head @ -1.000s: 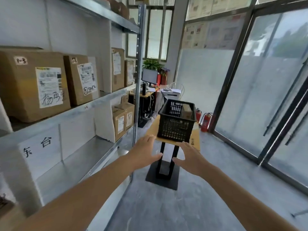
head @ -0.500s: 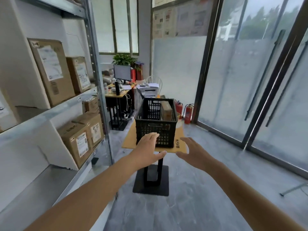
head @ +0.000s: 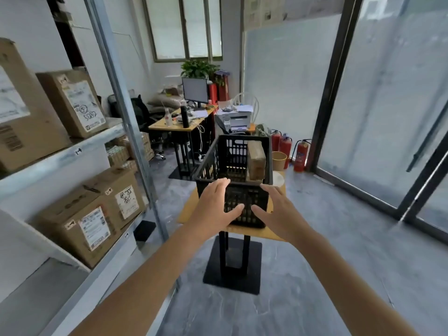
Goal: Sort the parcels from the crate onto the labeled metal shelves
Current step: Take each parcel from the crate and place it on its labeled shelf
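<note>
A black crate (head: 211,161) stands on a small table (head: 187,213), with a parcel (head: 256,158) against its right wall. The left hand (head: 215,209) and right hand (head: 278,214) hover at its near wall, fingers spread and empty. Metal shelves (head: 60,158) line the room's left side.

Black slotted plastic crate (head: 210,161) sits upright, open-topped, on a tan-topped stand (head: 187,210). One brown cardboard parcel (head: 256,158) stands on end inside, against the crate's right wall. Metal shelves (head: 60,158) at left carry labelled cardboard boxes (head: 75,103) on two levels.
</note>
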A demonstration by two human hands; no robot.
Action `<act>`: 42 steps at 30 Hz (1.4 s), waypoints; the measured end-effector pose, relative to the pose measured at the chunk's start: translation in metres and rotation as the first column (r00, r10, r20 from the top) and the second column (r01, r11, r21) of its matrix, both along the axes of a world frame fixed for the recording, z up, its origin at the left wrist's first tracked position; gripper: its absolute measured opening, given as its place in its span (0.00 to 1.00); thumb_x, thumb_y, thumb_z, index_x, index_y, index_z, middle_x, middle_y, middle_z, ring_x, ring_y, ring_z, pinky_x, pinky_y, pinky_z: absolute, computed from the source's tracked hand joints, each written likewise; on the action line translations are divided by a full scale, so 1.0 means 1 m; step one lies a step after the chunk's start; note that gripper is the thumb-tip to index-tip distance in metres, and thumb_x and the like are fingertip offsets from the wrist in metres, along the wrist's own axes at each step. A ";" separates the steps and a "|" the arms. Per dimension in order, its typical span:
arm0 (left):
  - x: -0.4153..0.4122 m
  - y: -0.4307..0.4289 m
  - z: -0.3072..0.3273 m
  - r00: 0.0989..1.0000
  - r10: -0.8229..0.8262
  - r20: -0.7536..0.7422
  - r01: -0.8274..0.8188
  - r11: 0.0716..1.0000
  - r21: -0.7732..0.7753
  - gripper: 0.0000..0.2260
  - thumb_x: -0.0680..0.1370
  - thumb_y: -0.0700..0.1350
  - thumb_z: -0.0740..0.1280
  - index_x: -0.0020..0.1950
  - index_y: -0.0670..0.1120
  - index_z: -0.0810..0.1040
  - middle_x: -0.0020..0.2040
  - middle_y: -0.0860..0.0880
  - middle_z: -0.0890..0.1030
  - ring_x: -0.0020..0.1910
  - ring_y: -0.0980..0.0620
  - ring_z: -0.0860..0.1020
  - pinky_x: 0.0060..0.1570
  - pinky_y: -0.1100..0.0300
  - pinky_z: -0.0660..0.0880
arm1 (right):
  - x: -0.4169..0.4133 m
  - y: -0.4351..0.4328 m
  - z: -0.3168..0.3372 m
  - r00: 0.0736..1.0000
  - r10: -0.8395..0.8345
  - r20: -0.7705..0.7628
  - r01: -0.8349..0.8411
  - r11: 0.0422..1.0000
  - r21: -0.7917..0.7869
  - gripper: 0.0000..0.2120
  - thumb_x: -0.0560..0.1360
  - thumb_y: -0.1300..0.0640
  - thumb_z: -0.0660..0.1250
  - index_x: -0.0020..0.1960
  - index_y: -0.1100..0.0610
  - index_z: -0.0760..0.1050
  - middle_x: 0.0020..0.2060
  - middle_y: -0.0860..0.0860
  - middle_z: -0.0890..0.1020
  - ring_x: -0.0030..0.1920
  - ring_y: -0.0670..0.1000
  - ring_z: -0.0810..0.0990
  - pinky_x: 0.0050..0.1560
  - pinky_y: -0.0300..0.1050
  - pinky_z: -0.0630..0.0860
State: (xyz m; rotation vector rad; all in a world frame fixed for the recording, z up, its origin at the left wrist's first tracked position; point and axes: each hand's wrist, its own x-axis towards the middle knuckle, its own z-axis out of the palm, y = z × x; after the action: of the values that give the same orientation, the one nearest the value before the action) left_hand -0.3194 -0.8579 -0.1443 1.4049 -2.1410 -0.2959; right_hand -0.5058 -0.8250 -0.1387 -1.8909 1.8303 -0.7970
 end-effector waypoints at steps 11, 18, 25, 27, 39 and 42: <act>-0.028 -0.180 -0.018 0.993 -0.099 -0.070 0.101 0.995 0.019 0.33 0.77 0.59 0.64 0.76 0.48 0.57 0.75 0.52 0.60 0.74 0.55 0.56 0.73 0.58 0.55 | -0.024 -0.164 -0.023 0.998 -0.043 -0.048 0.048 0.995 0.092 0.31 0.79 0.45 0.64 0.78 0.50 0.57 0.73 0.46 0.64 0.70 0.50 0.68 0.68 0.46 0.69; -0.007 -0.322 -0.037 0.991 -0.119 -0.065 0.127 0.983 0.133 0.34 0.77 0.60 0.63 0.77 0.48 0.54 0.76 0.52 0.57 0.76 0.53 0.54 0.75 0.55 0.53 | -0.022 -0.303 -0.019 0.988 -0.130 -0.079 0.142 0.976 0.165 0.32 0.79 0.45 0.64 0.78 0.52 0.56 0.75 0.49 0.63 0.73 0.51 0.66 0.68 0.46 0.67; -0.013 -0.409 -0.061 0.982 -0.175 -0.074 0.188 0.957 0.221 0.34 0.77 0.60 0.62 0.77 0.47 0.54 0.76 0.52 0.57 0.75 0.54 0.54 0.74 0.58 0.53 | -0.033 -0.372 -0.044 0.975 -0.209 -0.073 0.220 0.941 0.257 0.34 0.79 0.45 0.65 0.79 0.54 0.55 0.75 0.50 0.62 0.72 0.51 0.67 0.68 0.44 0.66; -0.019 -0.422 -0.067 0.979 -0.191 -0.070 0.203 0.947 0.248 0.35 0.77 0.61 0.62 0.77 0.48 0.53 0.76 0.52 0.56 0.75 0.54 0.53 0.73 0.58 0.52 | -0.036 -0.388 -0.046 0.973 -0.224 -0.064 0.233 0.934 0.273 0.34 0.79 0.46 0.65 0.78 0.56 0.55 0.74 0.51 0.62 0.71 0.51 0.67 0.66 0.43 0.66; -0.017 -0.486 -0.071 0.991 -0.122 -0.052 0.132 0.946 0.297 0.34 0.78 0.59 0.62 0.78 0.47 0.53 0.77 0.52 0.56 0.76 0.55 0.53 0.75 0.58 0.53 | -0.052 -0.520 -0.086 0.951 -0.307 -0.040 0.299 0.875 0.381 0.40 0.77 0.47 0.67 0.79 0.60 0.50 0.73 0.58 0.59 0.68 0.58 0.68 0.64 0.52 0.75; -0.020 -0.498 -0.070 0.992 -0.116 -0.052 0.126 0.948 0.292 0.33 0.78 0.58 0.62 0.77 0.48 0.53 0.77 0.53 0.56 0.76 0.56 0.53 0.74 0.58 0.54 | -0.059 -0.542 -0.102 0.935 -0.335 -0.113 0.351 0.844 0.405 0.42 0.75 0.46 0.68 0.78 0.63 0.51 0.73 0.61 0.57 0.71 0.62 0.64 0.70 0.58 0.69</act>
State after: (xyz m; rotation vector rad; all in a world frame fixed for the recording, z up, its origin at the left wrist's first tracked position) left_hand -0.3390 -1.3559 -0.2140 1.4155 -2.2269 -0.7084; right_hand -0.5650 -1.3665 -0.2406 -1.3342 2.1900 -0.4173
